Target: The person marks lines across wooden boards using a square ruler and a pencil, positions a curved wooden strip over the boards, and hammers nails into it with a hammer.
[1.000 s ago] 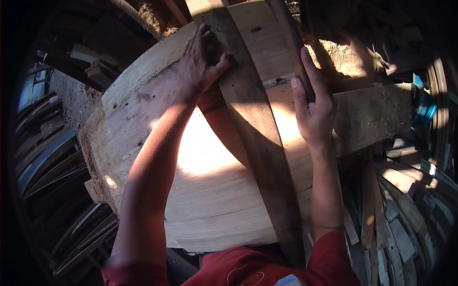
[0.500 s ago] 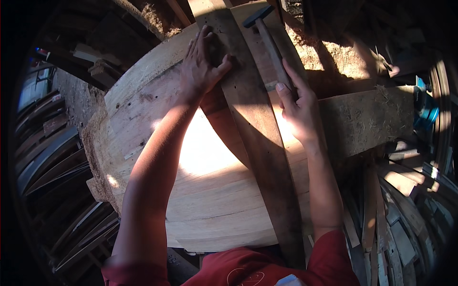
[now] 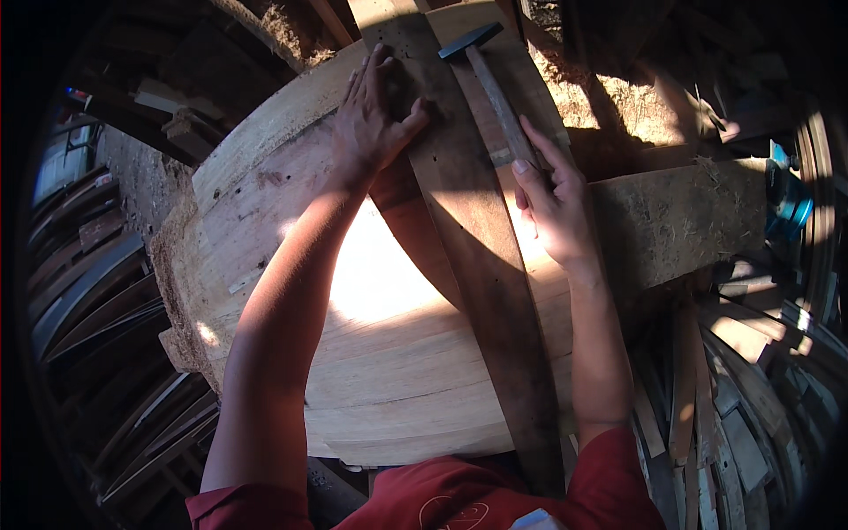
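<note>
A long dark wooden board (image 3: 468, 212) runs from the far edge toward my body, across a wide panel of joined pale planks (image 3: 397, 389). My left hand (image 3: 375, 124) rests with its fingers stretched out at the left edge of the board, near its far end. In my right hand (image 3: 555, 199) is a hammer (image 3: 499, 102), gripped by its wooden handle. Its dark metal head points away from me and hangs just right of the board. Whether the head touches the wood, I cannot tell. Bright sunlight washes out the middle of the panel.
A thick rough timber (image 3: 680, 221) juts out to the right beneath the panel, with a teal power tool (image 3: 786, 194) at its end. Stacked wood strips (image 3: 733, 397) fill the lower right, and more lumber (image 3: 97, 291) lies at left. Sawdust (image 3: 609, 97) covers the ground beyond.
The hammer's head has swung slightly left and lower, toward the board, as my right wrist turned. My left hand stays in nearly the same place.
</note>
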### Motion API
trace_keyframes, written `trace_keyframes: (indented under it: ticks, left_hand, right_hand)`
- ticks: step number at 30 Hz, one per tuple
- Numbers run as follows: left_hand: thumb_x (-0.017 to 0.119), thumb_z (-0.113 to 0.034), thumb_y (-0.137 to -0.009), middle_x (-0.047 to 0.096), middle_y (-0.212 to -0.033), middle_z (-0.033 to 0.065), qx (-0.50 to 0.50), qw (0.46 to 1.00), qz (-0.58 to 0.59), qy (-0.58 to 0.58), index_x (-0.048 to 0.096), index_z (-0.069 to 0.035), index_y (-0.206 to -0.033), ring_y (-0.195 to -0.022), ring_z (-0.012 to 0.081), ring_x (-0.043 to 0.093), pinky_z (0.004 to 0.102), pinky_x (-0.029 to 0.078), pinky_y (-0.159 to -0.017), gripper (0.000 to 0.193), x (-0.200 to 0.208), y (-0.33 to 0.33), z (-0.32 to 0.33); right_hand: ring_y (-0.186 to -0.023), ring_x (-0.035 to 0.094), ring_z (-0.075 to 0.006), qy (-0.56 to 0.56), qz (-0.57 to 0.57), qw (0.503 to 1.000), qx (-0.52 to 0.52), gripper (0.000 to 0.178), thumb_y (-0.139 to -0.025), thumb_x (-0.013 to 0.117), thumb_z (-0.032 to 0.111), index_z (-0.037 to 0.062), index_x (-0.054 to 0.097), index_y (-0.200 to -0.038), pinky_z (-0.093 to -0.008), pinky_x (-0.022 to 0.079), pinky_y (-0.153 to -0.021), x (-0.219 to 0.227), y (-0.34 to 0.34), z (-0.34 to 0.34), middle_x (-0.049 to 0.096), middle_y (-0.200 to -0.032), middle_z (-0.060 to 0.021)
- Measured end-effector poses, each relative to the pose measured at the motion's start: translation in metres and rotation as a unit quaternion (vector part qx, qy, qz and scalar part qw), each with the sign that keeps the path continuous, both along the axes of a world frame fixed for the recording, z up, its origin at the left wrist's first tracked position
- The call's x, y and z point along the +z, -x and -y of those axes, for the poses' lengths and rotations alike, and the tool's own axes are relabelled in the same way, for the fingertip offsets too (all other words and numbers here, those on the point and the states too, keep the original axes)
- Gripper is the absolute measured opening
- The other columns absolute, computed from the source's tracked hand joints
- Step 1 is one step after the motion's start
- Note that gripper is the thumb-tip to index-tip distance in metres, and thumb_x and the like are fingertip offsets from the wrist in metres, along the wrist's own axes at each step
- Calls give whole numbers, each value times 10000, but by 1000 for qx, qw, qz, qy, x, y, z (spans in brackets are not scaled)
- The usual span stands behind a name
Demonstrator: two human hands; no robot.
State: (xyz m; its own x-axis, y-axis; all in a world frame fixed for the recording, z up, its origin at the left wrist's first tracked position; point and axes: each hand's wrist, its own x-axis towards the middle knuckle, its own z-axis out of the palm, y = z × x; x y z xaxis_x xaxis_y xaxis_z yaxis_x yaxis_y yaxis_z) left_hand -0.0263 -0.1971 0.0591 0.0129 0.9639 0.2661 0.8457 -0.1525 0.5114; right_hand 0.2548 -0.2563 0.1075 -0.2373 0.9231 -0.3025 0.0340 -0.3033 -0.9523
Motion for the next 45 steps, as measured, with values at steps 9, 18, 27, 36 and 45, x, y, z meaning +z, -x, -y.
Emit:
trace_keyframes:
  ticks: [9,18,27,36,45]
  left_hand:
    - [736,-494,-852,656,-1381,211,4,1000,-3,-6,338,-4,-1578,-1400,415,527,489,366,-1228,962,-2,2,1]
    - [731,-494,-856,575,-1488,215,1,1000,-26,-14,395,22,-1533,-1400,384,535,482,341,-1257,916,-3,1,0]
    - [721,-513,-851,507,-1553,220,6,1000,-8,-18,516,24,-1434,-1418,398,515,484,346,-1258,819,-6,4,1]
    - [713,-536,-859,498,-1562,217,7,1000,-19,-10,520,31,-1434,-1444,398,490,482,341,-1261,830,-7,4,1]
    - [713,-555,-857,517,-1555,215,15,998,-37,-40,512,35,-1455,-1458,380,485,476,330,-1270,864,-11,7,-3]
  right_hand:
    - [-671,683,-207,-345,248,905,1,537,-1023,675,205,213,562,-1548,-353,550,-627,-10,11,-9,723,-850,-97]
    - [-673,694,-271,-385,326,863,24,588,-988,702,193,336,562,-1540,-438,582,-620,-14,30,-16,688,-813,-106]
    - [-660,691,-273,-409,330,851,1,583,-978,708,177,345,581,-1522,-424,582,-590,-20,36,-6,664,-795,-90]
    - [-658,689,-266,-432,327,841,-6,586,-963,724,154,329,601,-1508,-415,579,-579,-16,37,-5,680,-814,-101]
    - [-673,701,-276,-368,391,843,31,591,-951,729,127,354,618,-1485,-423,591,-587,-6,38,-4,667,-807,-97]
